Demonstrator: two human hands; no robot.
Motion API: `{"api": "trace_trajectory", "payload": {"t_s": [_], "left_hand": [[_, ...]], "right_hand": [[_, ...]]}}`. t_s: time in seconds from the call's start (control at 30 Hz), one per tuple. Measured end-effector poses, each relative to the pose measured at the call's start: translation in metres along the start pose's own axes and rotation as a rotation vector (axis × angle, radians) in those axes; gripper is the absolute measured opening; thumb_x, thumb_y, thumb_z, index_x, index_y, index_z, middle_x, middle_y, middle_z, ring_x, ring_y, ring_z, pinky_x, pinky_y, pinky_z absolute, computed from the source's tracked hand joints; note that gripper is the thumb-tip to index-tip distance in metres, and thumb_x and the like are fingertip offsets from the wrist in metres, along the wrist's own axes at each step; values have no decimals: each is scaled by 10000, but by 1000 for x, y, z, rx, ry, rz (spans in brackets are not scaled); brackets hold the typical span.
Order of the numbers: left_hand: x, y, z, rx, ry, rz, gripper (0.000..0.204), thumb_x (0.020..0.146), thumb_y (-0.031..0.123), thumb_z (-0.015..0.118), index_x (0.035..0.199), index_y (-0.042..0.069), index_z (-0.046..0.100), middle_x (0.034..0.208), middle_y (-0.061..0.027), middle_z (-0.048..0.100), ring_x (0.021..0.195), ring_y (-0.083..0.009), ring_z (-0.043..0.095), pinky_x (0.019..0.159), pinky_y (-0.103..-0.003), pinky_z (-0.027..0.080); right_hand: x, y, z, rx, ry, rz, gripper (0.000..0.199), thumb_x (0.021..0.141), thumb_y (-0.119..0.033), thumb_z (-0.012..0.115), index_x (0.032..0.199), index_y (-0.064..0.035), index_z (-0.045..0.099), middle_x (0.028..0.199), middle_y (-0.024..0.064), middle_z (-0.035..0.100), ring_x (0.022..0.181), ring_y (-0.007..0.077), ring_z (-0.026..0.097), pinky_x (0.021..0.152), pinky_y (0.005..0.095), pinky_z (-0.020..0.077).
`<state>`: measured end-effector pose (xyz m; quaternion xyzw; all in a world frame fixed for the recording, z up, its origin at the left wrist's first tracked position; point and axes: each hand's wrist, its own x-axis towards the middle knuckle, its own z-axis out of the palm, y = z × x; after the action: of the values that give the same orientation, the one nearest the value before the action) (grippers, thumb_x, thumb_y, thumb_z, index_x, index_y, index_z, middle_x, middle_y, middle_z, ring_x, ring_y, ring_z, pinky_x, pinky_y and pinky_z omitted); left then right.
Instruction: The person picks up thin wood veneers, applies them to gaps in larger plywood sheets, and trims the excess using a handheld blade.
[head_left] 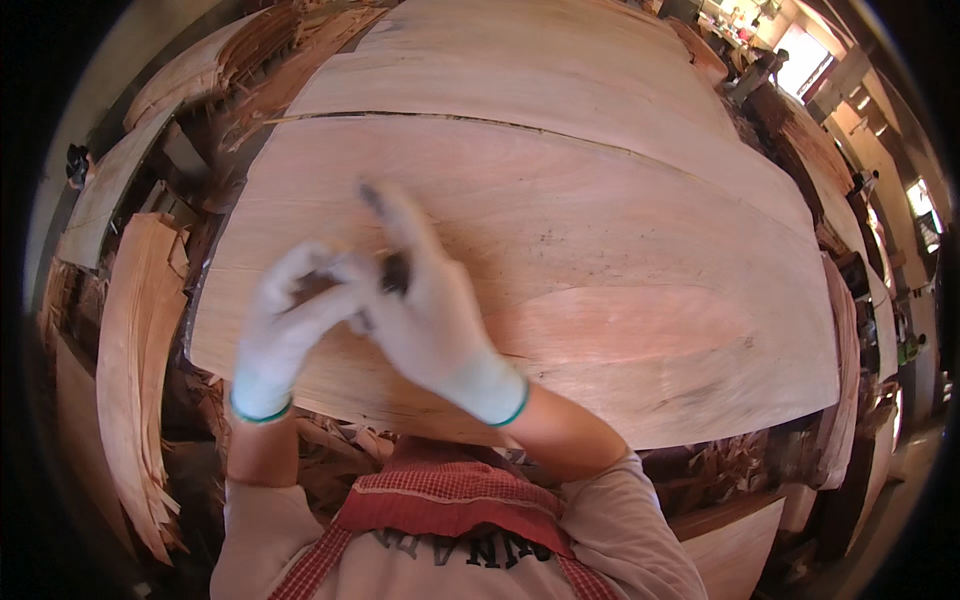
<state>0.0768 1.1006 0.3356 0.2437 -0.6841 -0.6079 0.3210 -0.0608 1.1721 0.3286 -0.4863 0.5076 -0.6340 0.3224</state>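
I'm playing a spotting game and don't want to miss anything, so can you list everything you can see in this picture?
Wood sheets: at least two, pale tan and pinkish, across the middle
Wood bundle: one, tan, left side
Wood stack: one, tan, top left
Wood scraps: too many to count, brown, below the sheets' near edge
Board: one, pale, bottom right
Bright window: one, white, top right
Apron: one, red checked, bottom middle
Shirt: one, light, dark letters, bottom
Dark patch: one, black, at the right hand; too blurred to name
Left hand: one, white glove, teal cuff, left of middle
Right hand: one, white glove, teal cuff, near middle
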Motion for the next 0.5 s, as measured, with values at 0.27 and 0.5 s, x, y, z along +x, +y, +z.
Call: {"api": "trace_trajectory", "payload": {"t_s": [0.27, 0.5], "left_hand": [[3, -53, -143, 375, 635, 272, 121, 922, 31, 532, 1028, 10, 586, 975, -43, 602, 952, -113, 538, 877, -262, 416], [64, -279, -222, 794, 498, -49, 205, 882, 167, 635, 1032, 27, 629, 979, -169, 638, 930, -305, 620, 809, -404, 483]], "right_hand": [[25, 81, 106, 400, -197, 271, 188, 913, -171, 635, 929, 3, 568, 726, 11, 596, 623, 60, 532, 580, 256, 458], [49, 264, 158, 260, -59, 808, 146, 910, -155, 610, 918, -9, 615, 725, 17, 610, 613, 96, 548, 555, 246, 433]]}}
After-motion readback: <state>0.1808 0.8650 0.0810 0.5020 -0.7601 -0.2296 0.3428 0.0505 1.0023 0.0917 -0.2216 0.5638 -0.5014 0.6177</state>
